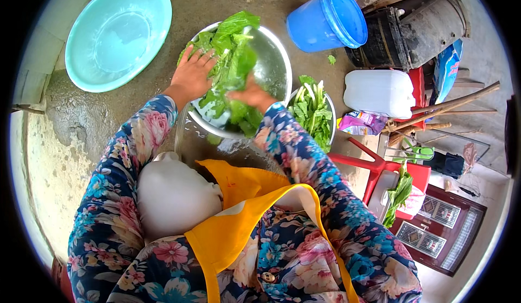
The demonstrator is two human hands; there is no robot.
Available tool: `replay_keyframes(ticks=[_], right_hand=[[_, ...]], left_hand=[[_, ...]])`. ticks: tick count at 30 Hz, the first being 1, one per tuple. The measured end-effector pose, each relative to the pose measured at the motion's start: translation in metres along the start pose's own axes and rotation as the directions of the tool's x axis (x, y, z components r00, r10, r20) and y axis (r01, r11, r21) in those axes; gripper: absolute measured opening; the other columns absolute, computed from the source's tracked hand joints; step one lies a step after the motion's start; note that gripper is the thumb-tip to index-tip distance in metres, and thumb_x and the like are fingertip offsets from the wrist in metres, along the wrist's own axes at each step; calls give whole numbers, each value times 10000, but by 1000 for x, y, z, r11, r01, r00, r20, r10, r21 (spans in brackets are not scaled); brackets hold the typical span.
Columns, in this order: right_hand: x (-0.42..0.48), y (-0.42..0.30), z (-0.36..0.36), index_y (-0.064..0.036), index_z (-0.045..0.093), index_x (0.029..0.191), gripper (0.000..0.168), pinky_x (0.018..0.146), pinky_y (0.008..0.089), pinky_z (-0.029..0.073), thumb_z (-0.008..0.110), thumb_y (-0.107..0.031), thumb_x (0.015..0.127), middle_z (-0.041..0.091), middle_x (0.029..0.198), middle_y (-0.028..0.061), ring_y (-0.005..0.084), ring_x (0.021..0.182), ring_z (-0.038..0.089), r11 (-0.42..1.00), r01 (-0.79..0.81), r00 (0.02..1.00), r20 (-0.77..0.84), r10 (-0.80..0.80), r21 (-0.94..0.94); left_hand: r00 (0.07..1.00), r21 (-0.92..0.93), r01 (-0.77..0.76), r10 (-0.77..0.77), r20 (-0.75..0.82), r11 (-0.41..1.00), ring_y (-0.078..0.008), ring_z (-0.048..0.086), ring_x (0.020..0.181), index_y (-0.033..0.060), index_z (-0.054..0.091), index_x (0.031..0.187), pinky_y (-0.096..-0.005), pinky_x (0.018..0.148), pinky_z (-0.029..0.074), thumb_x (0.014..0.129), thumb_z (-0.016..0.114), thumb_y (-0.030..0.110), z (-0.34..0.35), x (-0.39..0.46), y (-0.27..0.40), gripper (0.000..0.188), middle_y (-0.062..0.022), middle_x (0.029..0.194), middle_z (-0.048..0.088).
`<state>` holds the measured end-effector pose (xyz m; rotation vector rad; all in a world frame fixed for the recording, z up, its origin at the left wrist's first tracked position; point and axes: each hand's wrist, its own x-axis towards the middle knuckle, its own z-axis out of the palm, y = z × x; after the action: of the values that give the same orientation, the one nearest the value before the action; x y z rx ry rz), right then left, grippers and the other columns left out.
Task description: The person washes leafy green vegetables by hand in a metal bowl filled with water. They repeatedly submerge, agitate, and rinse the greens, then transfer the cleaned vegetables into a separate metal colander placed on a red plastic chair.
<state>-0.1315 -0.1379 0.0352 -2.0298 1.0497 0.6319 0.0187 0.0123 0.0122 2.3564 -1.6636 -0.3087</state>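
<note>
Leafy greens [232, 58] lie heaped in a metal basin [287, 62] of water on the wet concrete floor. Some leaves hang over the far and near rims. My left hand [194, 73] rests on the heap's left side, back up and fingers spread. On the right of the heap, my right hand [253, 94] reaches in among the leaves; it is blurred and its fingers are partly hidden, so its grip cannot be made out. Just right of the basin, a smaller metal bowl [333, 119] holds more greens [311, 113] with pale stems.
A turquoise plastic basin [79, 42] with a little water sits far left. To the right are a blue bucket [309, 24], a white jerrycan [376, 93], a purple packet [364, 123], wooden poles [456, 97] and red plastic furniture [376, 165]. A torn leaf [331, 60] lies below the bucket.
</note>
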Motion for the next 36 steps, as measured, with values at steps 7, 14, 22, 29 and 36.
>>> replay_keyframes(ticks=[7, 14, 22, 29, 36], right_hand=[[-14, 22, -21, 37, 444, 1253, 663, 678, 305, 507, 705, -103, 660, 619, 981, 172, 213, 777, 619, 946, 77, 997, -54, -64, 314], [-77, 25, -116, 23, 537, 1155, 495, 627, 256, 485, 570, 57, 663, 629, 864, 80, 146, 694, 590, 724, 181, 977, -208, -53, 666], [-56, 31, -100, -49, 504, 1231, 542, 722, 280, 488, 628, -30, 704, 611, 985, 73, 166, 794, 581, 915, 133, 985, -149, -82, 381], [-42, 10, -57, -132, 125, 1440, 1026, 1069, 380, 270, 744, -427, 676, 276, 1401, 273, 354, 1308, 292, 991, 118, 993, 2, -119, 65], [-18, 12, 7, -170, 220, 1420, 943, 1030, 378, 326, 751, -387, 672, 384, 1318, 297, 400, 1273, 324, 974, 26, 992, -111, -52, -227]], left_hand=[[1000, -44, 14, -14, 4, 999, -238, 283, 1311, 143, 377, 1343, -439, 1125, 50, 820, 532, 264, 0, -5, -3, 559, -49, 1403, 352], [999, -48, 32, -31, 22, 998, -238, 288, 1308, 148, 372, 1346, -436, 1127, 60, 820, 533, 248, -3, -4, -1, 558, -46, 1399, 356], [1000, -51, 12, -14, -22, 999, -240, 298, 1301, 147, 385, 1337, -437, 1125, 65, 811, 539, 242, 3, -1, -2, 556, -43, 1397, 359], [1000, -37, 8, -9, -24, 999, -246, 312, 1294, 141, 389, 1334, -440, 1123, 72, 798, 544, 235, 3, -3, -3, 565, -49, 1389, 373], [1000, -44, 14, -14, 2, 999, -252, 295, 1305, 140, 383, 1338, -442, 1124, 69, 774, 558, 217, -4, -2, 0, 595, -62, 1391, 370]])
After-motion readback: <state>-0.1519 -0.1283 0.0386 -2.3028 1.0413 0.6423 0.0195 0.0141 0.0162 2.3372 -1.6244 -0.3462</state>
